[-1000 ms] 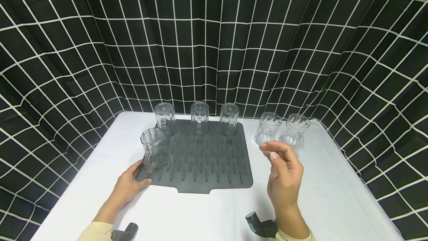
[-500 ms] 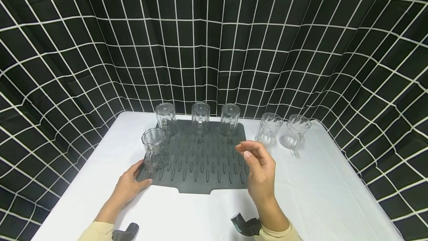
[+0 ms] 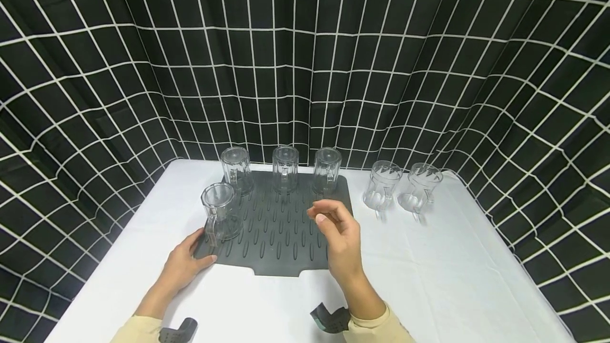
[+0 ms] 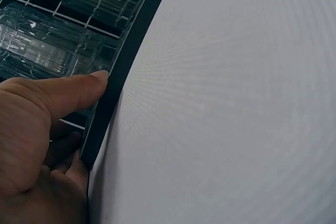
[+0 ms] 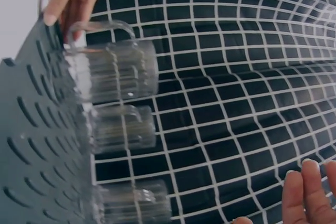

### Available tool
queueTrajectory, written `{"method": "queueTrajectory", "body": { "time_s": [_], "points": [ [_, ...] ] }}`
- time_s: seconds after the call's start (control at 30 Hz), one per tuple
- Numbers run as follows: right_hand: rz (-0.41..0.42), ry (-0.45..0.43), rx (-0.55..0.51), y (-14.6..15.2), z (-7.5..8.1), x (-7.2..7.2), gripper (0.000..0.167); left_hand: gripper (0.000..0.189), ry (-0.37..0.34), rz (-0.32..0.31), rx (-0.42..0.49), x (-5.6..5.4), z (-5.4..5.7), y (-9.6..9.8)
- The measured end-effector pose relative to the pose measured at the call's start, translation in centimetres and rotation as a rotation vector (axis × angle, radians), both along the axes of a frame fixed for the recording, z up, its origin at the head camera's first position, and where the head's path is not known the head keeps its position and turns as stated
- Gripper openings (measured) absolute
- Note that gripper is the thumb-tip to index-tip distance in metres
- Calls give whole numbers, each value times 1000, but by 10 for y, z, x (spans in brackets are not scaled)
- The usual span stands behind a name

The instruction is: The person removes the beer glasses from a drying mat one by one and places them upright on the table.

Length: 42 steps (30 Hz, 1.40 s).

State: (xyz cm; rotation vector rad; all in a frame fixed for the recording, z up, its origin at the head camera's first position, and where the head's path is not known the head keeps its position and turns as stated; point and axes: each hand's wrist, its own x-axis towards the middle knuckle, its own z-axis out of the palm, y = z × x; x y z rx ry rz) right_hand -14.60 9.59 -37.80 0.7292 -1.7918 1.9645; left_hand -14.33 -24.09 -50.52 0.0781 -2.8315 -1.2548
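Note:
My left hand (image 3: pixel 182 262) holds the near left corner of a dark grey drying mat (image 3: pixel 281 237), its thumb on the front edge. A glass mug (image 3: pixel 220 210) stands upside down on the mat just beyond that hand, handle toward me. Three more upturned glass mugs line the mat's back edge: left (image 3: pixel 236 171), middle (image 3: pixel 285 169) and right (image 3: pixel 326 171). My right hand (image 3: pixel 340 240) hovers over the mat's right side, fingers loosely bent and holding nothing. In the right wrist view, some of its fingertips (image 5: pixel 310 187) show at the lower right, apart from the mugs.
Two upright glass mugs, one nearer the mat (image 3: pixel 382 187) and one farther right (image 3: pixel 420 189), stand on the white tablecloth (image 3: pixel 457 269). A black curtain with a white grid (image 3: pixel 305 68) surrounds the table at the back and sides.
My right hand has moved left, from in front of the two upright mugs to over the mat's right part. The left hand and the mugs have stayed in place.

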Motion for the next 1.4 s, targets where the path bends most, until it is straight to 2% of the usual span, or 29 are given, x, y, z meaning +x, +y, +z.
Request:
{"method": "queueTrajectory", "body": {
  "time_s": [0.27,0.53,0.73,1.07,1.2,1.3,1.4],
  "points": [
    [75,-94,6,-24,-24,-11,19,90,-23,22,5,-1,-3,-1],
    [168,-272,-2,-50,-53,-25,22,90,-16,24,7,-3,-4,0],
    [229,-367,-4,-67,-68,-33,24,91,-35,23,15,-2,-7,1],
    [281,-400,28,-93,-73,-43,25,90,-22,31,-8,-2,-4,0],
    [301,-410,54,-103,-59,-33,26,90,-29,30,3,-2,-4,-1],
    [307,-411,59,-114,-65,-34,30,91,-27,30,9,-3,-6,0],
    [319,-416,41,-125,-83,-41,34,91,-27,31,6,-4,-6,0]
  ]
}}
